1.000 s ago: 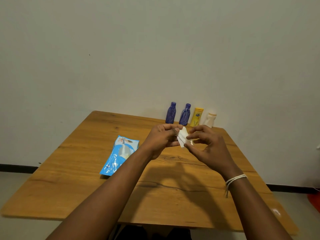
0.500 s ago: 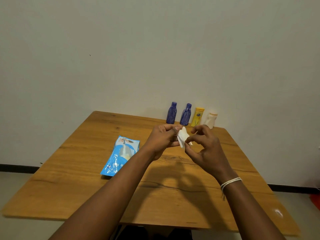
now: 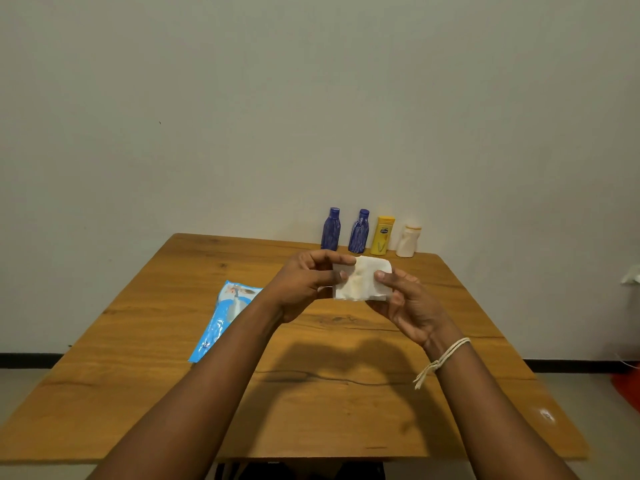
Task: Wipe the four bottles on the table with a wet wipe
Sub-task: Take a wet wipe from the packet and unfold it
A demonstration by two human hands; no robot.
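Observation:
A white wet wipe (image 3: 360, 279) is stretched flat between both hands above the middle of the wooden table (image 3: 311, 403). My left hand (image 3: 304, 282) pinches its left edge and my right hand (image 3: 405, 303) pinches its right edge. Along the table's far edge, by the wall, stand two dark blue bottles (image 3: 330, 229) (image 3: 358, 231), a yellow bottle (image 3: 382, 236) and a white bottle (image 3: 408, 241), all upright in a row. Both hands are well in front of the bottles and touch none of them.
A blue wet-wipe pack (image 3: 225, 318) lies flat on the table to the left of my left forearm. A plain wall rises right behind the bottles. An orange object (image 3: 628, 389) sits on the floor at the far right.
The wipe was a small crumpled piece between my fingertips; my hands have drawn apart and it is now spread out flat. The bottles and the pack have not moved.

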